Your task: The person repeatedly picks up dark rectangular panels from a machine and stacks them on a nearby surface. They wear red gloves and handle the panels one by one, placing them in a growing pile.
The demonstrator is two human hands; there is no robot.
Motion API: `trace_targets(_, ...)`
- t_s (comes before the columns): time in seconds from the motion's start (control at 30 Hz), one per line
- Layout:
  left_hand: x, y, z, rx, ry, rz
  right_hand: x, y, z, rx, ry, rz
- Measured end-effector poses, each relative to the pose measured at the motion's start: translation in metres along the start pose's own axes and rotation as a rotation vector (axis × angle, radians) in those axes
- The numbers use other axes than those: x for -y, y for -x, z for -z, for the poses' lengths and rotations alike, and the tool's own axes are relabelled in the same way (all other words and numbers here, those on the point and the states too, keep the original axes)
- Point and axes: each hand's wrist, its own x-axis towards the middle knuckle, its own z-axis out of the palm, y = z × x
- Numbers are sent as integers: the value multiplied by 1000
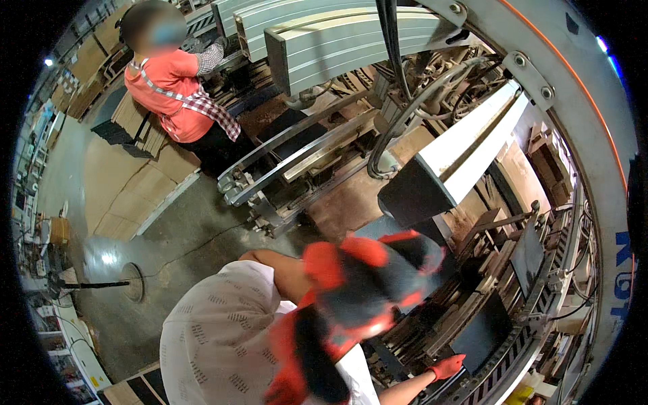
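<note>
My left hand (371, 277), in a red and dark grey work glove, is raised close to the camera over the machine. It is smeared by motion, so its finger pose and anything in it cannot be made out. Farther down at the lower right, my right hand (446, 367), in a red glove, grips the near corner of a dark flat panel (480, 334). That panel lies on the machine bed beside a black-striped rail (503, 368). Another dark panel (528, 260) lies farther along the same bed.
A co-worker (169, 94) in an orange shirt stands at the far left by metal rails (304, 148). Stacked boards (131, 121) are beside them. A thick beam (459, 162) with hanging cables (391, 40) juts over the machine. A round-based stand (133, 282) is on the floor.
</note>
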Motion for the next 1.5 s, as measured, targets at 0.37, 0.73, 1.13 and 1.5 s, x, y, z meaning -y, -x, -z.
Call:
trace_targets(0.37,-4,-12,-19,-69,166,-62,9,6,4,-4,-28,-14)
trace_targets(0.73,2,-5,-10,-122,157,-58,37,10,29,52,4,-76)
trace_targets(1.13,-5,-8,3,-179,147,-38,-8,5,-8,-257,324,439)
trace_targets(1.5,-25,-15,8,-451,222,-27,-46,-12,-26,-203,397,431)
